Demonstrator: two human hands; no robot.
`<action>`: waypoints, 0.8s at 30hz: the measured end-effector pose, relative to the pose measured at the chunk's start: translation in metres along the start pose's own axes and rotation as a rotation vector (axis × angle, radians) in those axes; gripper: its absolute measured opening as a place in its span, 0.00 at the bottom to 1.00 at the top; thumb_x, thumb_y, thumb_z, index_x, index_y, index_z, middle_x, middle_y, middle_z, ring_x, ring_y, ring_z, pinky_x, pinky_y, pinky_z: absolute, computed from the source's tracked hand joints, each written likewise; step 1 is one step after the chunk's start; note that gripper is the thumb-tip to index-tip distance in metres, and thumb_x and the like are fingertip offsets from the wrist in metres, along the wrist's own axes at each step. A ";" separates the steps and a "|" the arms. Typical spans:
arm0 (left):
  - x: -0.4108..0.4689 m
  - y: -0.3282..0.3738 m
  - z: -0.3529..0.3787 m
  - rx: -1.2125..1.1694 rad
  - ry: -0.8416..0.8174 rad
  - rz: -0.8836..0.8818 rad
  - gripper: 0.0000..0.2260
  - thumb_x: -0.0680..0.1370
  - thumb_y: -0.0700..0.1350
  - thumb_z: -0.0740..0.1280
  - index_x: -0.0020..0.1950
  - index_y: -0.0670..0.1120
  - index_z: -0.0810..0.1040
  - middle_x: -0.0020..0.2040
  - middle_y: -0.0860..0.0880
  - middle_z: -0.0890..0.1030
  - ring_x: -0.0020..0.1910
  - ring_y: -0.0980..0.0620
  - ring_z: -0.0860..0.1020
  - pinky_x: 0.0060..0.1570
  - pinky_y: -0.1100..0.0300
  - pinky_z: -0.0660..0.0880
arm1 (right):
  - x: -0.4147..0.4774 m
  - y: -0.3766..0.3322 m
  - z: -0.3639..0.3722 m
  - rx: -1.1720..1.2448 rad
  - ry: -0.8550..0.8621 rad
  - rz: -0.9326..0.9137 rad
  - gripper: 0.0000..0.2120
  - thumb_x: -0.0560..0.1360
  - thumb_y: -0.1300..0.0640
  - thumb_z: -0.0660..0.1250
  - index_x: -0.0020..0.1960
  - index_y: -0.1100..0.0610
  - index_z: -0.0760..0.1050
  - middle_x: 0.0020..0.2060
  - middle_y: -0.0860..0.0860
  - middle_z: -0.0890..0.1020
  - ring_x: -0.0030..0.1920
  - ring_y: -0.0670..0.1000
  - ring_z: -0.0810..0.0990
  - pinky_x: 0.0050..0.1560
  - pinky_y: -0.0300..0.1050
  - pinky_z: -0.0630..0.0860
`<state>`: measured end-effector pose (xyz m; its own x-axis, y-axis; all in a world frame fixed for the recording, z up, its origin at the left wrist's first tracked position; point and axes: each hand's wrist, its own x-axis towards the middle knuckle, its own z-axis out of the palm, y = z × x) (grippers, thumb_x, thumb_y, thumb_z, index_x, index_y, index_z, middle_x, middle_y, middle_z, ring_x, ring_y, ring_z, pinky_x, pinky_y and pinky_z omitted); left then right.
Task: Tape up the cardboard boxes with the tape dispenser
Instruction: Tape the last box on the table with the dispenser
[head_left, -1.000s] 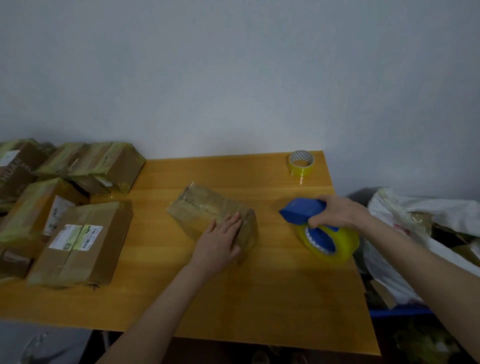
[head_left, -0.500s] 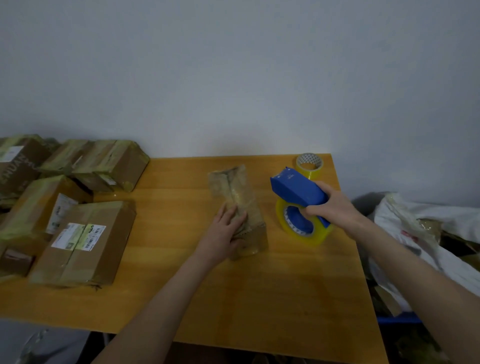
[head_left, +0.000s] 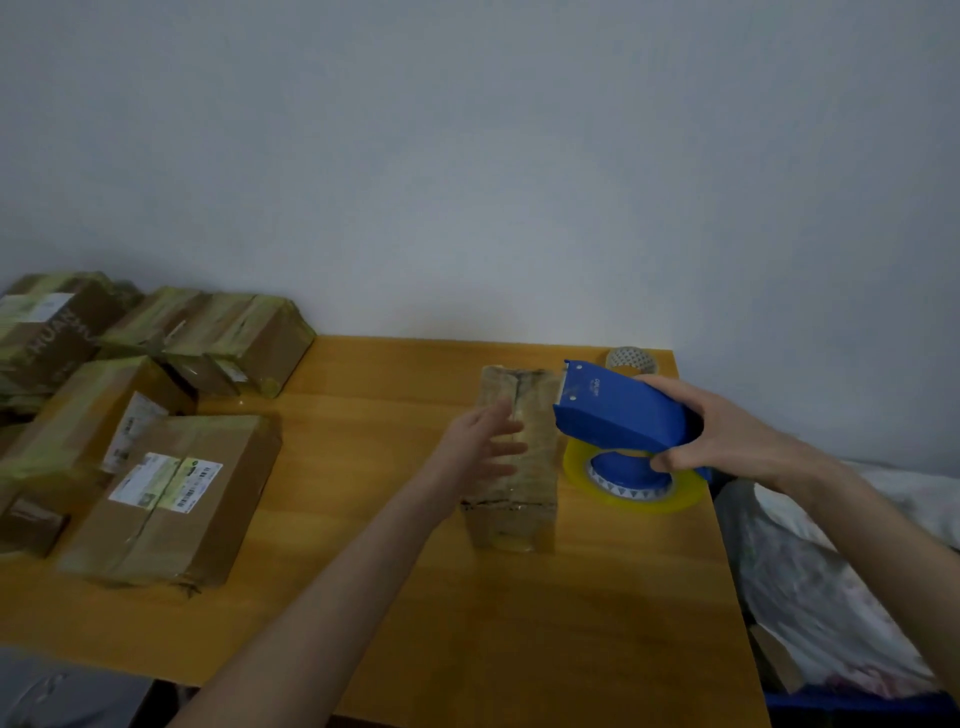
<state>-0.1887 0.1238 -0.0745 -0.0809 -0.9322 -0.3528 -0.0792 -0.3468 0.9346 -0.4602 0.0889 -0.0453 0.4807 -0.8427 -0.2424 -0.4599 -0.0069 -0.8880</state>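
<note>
Wooden table (head_left: 571, 623), left hand (head_left: 480, 449) open on small box (head_left: 537, 478), right hand (head_left: 727, 441) gripping tape dispenser (head_left: 618, 415)

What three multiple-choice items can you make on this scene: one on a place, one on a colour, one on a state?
1. Where does the spare tape roll stand?
A. At the far right corner of the table
B. On a chair
C. On the floor

2. What colour is the body of the tape dispenser?
A. Red
B. Blue
C. Black

3. What is the right hand doing?
A. Lying flat on the table
B. Holding a pen
C. Gripping the tape dispenser

Answers:
1 A: the roll sits by the wall at the table's far right corner, just behind the dispenser.
2 B: the body is plainly blue, above a yellowish roll of tape.
3 C: the fingers and thumb are curled round the rear of the dispenser.
</note>
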 end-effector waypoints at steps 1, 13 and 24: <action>-0.001 0.005 0.006 -0.049 -0.013 -0.048 0.33 0.72 0.64 0.61 0.71 0.44 0.68 0.65 0.46 0.75 0.57 0.49 0.79 0.52 0.55 0.79 | -0.001 -0.005 0.003 0.009 -0.015 -0.017 0.38 0.60 0.58 0.74 0.66 0.38 0.69 0.58 0.43 0.77 0.52 0.41 0.81 0.46 0.37 0.78; -0.009 -0.015 -0.001 -0.235 0.101 -0.182 0.05 0.76 0.44 0.70 0.45 0.42 0.79 0.35 0.50 0.80 0.36 0.55 0.78 0.39 0.61 0.76 | -0.006 -0.022 0.020 -0.097 -0.108 -0.034 0.37 0.57 0.51 0.79 0.62 0.38 0.69 0.55 0.43 0.78 0.50 0.43 0.81 0.46 0.39 0.79; -0.019 -0.021 -0.012 0.156 0.159 -0.079 0.07 0.79 0.45 0.67 0.47 0.42 0.80 0.41 0.47 0.81 0.39 0.56 0.78 0.34 0.66 0.74 | -0.017 -0.025 0.042 -0.518 0.008 -0.085 0.27 0.65 0.44 0.78 0.56 0.35 0.65 0.50 0.37 0.78 0.47 0.40 0.79 0.46 0.39 0.78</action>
<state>-0.1740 0.1477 -0.0870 0.0885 -0.9116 -0.4014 -0.2328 -0.4107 0.8815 -0.4256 0.1263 -0.0353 0.5277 -0.8316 -0.1730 -0.7294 -0.3393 -0.5940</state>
